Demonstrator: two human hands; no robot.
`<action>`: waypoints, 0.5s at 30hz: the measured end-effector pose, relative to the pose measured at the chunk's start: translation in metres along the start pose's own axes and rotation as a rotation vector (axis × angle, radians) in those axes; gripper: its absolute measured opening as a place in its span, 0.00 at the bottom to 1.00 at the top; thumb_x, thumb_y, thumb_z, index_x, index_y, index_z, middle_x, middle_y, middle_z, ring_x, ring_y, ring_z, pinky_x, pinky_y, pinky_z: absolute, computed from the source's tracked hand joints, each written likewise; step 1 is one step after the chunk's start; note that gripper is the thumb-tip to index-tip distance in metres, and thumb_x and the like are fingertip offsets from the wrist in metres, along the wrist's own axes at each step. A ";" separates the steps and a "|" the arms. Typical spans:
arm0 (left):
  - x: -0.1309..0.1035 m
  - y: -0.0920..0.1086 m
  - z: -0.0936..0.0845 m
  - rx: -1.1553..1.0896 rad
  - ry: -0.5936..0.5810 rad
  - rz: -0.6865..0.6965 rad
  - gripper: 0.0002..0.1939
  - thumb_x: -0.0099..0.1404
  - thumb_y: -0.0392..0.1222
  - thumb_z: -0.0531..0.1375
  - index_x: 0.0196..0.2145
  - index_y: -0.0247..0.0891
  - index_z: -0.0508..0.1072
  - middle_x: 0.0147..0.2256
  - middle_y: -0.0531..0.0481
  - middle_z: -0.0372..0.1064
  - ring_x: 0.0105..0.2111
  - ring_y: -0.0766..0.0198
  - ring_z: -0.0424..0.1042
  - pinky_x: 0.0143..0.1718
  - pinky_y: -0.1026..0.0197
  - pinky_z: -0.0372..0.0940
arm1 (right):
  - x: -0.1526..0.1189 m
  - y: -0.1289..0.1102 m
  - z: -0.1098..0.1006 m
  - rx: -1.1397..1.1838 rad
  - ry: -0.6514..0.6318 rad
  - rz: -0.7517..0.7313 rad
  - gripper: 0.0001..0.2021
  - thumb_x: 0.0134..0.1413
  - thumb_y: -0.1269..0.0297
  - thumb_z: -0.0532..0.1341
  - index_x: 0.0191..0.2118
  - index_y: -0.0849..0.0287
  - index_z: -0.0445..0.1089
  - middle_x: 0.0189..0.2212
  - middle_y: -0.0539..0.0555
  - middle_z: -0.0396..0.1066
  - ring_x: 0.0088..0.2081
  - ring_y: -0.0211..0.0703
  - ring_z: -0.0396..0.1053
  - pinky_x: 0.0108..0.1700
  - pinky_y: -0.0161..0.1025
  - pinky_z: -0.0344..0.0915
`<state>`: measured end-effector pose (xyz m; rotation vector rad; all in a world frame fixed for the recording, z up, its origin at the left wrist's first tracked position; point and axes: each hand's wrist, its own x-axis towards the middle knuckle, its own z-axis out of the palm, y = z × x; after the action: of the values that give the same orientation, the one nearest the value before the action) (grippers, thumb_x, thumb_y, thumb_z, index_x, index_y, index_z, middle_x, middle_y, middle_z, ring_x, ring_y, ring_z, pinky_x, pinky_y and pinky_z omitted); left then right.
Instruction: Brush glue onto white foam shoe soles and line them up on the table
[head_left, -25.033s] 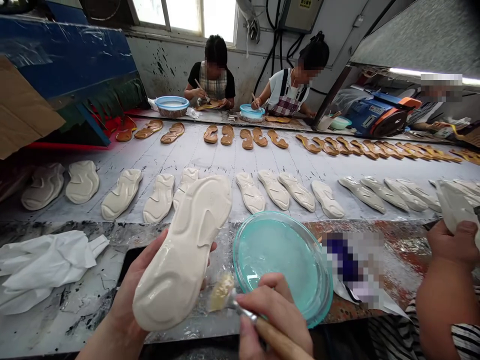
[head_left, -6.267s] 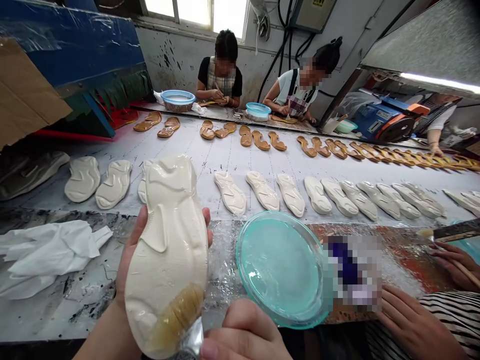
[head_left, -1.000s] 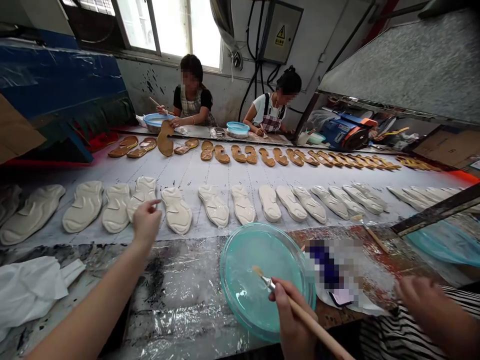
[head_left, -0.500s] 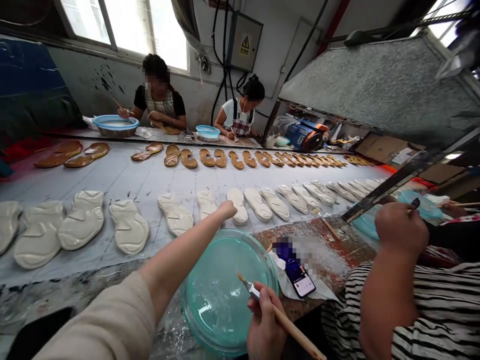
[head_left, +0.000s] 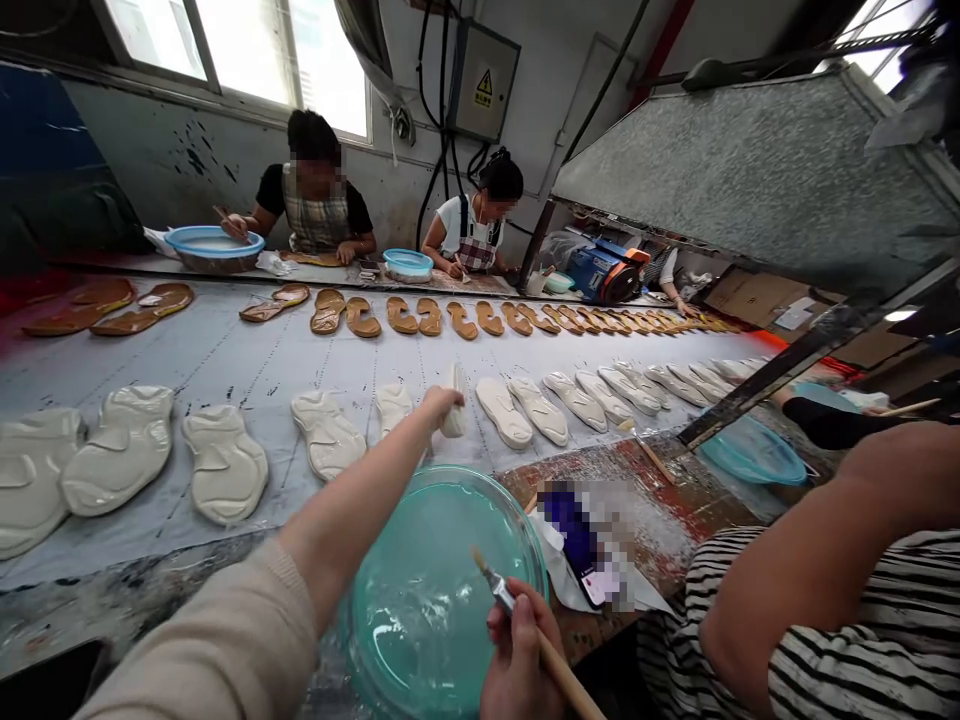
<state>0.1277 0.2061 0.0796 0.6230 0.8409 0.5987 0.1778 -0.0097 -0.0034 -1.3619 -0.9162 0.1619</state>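
Observation:
My left hand (head_left: 441, 405) reaches over the white belt and grips a white shoe sole (head_left: 454, 424) by its edge. The sole is tipped up on its side, lifted out of the row of white soles (head_left: 229, 462). My right hand (head_left: 523, 640) is closed around the wooden handle of a paintbrush (head_left: 501, 590). Its pale bristles point up and to the left, above a round teal bowl (head_left: 480, 476) of cloudy liquid. The underside of the lifted sole and some of my left fingers are hidden.
Brown soles (head_left: 364, 318) line the belt's far side (head_left: 315, 358). A phone (head_left: 574, 540) lies right of the bowl, near another brush (head_left: 651, 455). A co-worker's bare arm (head_left: 817, 540) is close at right. A metal post (head_left: 757, 375) slants across there; two people work opposite.
My left hand has picked up the white sole and tilted it on edge. The soles shift left in view. The neighbour's arm at right has swung away to the right.

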 end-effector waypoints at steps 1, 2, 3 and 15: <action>0.005 0.017 -0.007 -0.010 0.015 0.037 0.19 0.69 0.48 0.58 0.49 0.28 0.70 0.54 0.43 0.66 0.51 0.47 0.71 0.48 0.44 0.68 | -0.002 0.006 -0.001 0.008 -0.002 0.025 0.18 0.63 0.55 0.61 0.54 0.58 0.67 0.51 0.56 0.69 0.49 0.46 0.70 0.49 0.48 0.72; 0.006 0.030 -0.016 -0.017 0.029 0.067 0.19 0.68 0.47 0.61 0.52 0.35 0.70 0.53 0.42 0.69 0.48 0.52 0.72 0.47 0.46 0.71 | -0.003 0.011 -0.002 0.015 -0.005 0.051 0.18 0.64 0.55 0.61 0.53 0.59 0.67 0.50 0.56 0.69 0.47 0.44 0.71 0.48 0.47 0.72; 0.001 0.040 -0.028 -0.029 0.043 0.096 0.19 0.68 0.46 0.61 0.53 0.35 0.70 0.52 0.42 0.69 0.47 0.54 0.73 0.45 0.47 0.72 | -0.005 0.015 -0.003 0.021 -0.010 0.079 0.17 0.64 0.54 0.60 0.52 0.60 0.67 0.47 0.55 0.70 0.44 0.42 0.72 0.45 0.44 0.73; -0.192 -0.049 -0.161 -0.323 0.000 0.171 0.24 0.62 0.50 0.64 0.51 0.33 0.77 0.48 0.32 0.78 0.41 0.42 0.79 0.42 0.47 0.75 | -0.011 -0.029 0.019 -0.130 -0.429 0.438 0.20 0.56 0.47 0.59 0.25 0.59 0.69 0.18 0.46 0.60 0.22 0.35 0.59 0.26 0.32 0.57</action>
<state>-0.0935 0.0820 0.0558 0.4012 0.6759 0.8698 0.1469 -0.0085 0.0155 -1.6717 -0.9779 0.7644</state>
